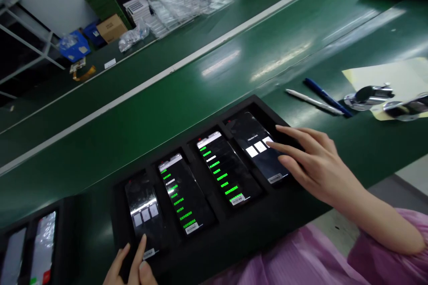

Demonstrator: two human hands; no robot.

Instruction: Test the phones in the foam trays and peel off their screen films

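Note:
A black foam tray [220, 222] holds several smartphones in separate slots. My right hand [310, 156] has its fingers spread over the rightmost phone [267, 164]; the index fingertip is at the right one of its three white on-screen boxes. My left hand [132, 267] is at the lower end of the leftmost phone [143, 213], fingers apart, one fingertip at the screen below its grey boxes. Between them, the second phone [183, 196] and the third phone [227, 169] show lists of green lines with one white line. Neither hand grips anything.
A white pen [312, 101] and a blue pen [326, 95] lie beyond my right hand, near metallic objects [372, 95] on yellowish paper [397, 73]. Another tray with phones [43, 249] is at the lower left. Crates, a cardboard box [112, 29] and plastic-wrapped stacks stand at the back.

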